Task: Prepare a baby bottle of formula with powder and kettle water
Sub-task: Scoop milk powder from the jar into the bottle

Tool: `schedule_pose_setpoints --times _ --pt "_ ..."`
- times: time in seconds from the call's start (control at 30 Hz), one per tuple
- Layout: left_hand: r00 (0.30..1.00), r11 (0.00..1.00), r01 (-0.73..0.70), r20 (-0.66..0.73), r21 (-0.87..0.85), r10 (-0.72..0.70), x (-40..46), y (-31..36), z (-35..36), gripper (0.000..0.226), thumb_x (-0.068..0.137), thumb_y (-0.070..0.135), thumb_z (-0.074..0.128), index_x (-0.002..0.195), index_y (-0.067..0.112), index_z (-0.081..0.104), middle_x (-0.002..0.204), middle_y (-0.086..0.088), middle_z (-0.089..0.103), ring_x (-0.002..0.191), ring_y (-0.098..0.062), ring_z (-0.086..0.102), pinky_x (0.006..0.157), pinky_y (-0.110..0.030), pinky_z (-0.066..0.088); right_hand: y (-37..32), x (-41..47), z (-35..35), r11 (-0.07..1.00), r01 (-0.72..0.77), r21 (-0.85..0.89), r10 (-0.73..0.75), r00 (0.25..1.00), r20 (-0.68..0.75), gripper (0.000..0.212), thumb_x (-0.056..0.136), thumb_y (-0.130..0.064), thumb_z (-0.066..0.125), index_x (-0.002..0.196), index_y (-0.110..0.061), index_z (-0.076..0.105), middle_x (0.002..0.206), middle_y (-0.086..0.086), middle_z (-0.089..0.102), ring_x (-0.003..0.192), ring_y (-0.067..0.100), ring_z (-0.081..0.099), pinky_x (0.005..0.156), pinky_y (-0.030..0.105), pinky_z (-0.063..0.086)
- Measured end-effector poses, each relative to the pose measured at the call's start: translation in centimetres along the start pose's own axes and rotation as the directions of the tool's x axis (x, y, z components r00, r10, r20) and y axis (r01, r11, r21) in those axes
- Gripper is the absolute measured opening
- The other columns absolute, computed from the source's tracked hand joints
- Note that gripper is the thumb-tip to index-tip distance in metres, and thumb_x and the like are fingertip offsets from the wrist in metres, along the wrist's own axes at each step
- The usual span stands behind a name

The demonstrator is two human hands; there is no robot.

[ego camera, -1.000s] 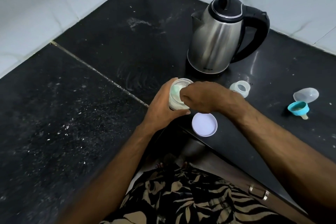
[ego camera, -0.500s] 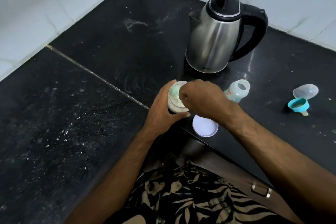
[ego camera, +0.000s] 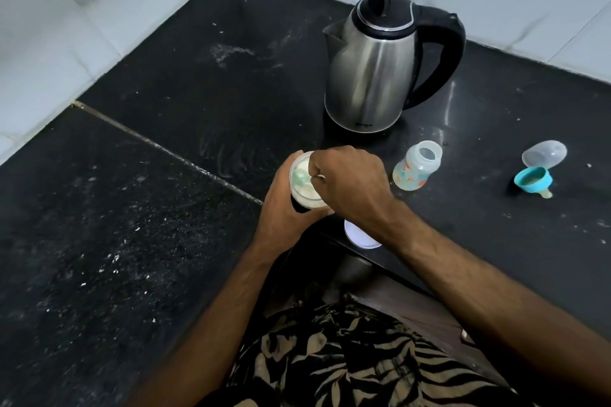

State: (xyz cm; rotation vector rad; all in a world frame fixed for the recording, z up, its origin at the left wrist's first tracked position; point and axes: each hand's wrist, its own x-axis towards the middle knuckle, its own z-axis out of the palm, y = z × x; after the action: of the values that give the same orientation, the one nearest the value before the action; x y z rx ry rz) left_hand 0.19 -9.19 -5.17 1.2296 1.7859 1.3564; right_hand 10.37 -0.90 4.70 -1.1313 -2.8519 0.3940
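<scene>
**Scooping powder from the jar**

My right hand point(ego camera: 350, 185) has its fingers point(ego camera: 319, 170) curled tight on a small scoop point(ego camera: 302, 177), down in the mouth of the powder jar point(ego camera: 304, 185). My left hand point(ego camera: 286, 205) wraps the jar and holds it above the bench point(ego camera: 148, 241) edge.

Doing it well, my call: keep the jar steady, lift the scoop level, move straight to the baby bottle point(ego camera: 417, 169), which stands open just right of my hand, in front of the kettle point(ego camera: 373, 69). The neck looks narrow, so tip slowly.

Hard to see: the scoop is mostly under my knuckles, so I can't tell its fill. The white lid point(ego camera: 362, 236) is half hidden by my wrist. The teat ring point(ego camera: 533, 179) and clear cap point(ego camera: 544, 153) lie well right.
</scene>
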Motion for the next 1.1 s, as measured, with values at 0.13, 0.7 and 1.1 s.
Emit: schedule_pose_setpoints --times 0.13,0.7,1.1 --pt "0.998 0.999 0.044 0.046 -0.03 -0.043 0.3 0.3 0.1 0.065 0.078 -0.017 0.072 0.133 0.008 0.05 0.131 -0.012 0.059 0.111 0.022 0.051 0.111 -0.033 0.041 -0.2 0.0 0.5 1.0 -0.006 -0.011 0.006 1.0 0.016 0.02 0.096 -0.021 0.05 0.107 -0.018 0.067 0.105 0.003 0.069 0.092 0.026 0.064 0.066 0.031 0.038" --pt "1.0 1.0 -0.025 -0.015 -0.017 0.024 0.1 -0.3 -0.3 0.094 0.065 0.016 0.093 0.143 0.023 0.041 0.138 0.01 0.055 0.131 -0.016 0.052 0.107 -0.032 0.044 2.8 -0.5 -0.6 0.753 -0.146 0.642 0.188 0.982 0.003 0.01 0.076 -0.011 0.079 0.071 -0.019 0.077 0.067 -0.013 0.071 0.064 -0.003 0.065 0.063 0.015 0.051" --pt "1.0 1.0 0.008 -0.026 0.011 -0.007 0.6 -0.2 -0.3 0.098 0.063 0.02 0.094 0.145 0.017 0.039 0.142 0.006 0.052 0.134 -0.015 0.048 0.111 -0.04 0.041 4.9 0.1 -1.2 0.74 -0.123 0.662 0.192 0.981 -0.032 0.022 0.079 -0.018 0.083 0.068 -0.031 0.069 0.064 -0.016 0.068 0.058 -0.008 0.061 0.057 0.007 0.044"
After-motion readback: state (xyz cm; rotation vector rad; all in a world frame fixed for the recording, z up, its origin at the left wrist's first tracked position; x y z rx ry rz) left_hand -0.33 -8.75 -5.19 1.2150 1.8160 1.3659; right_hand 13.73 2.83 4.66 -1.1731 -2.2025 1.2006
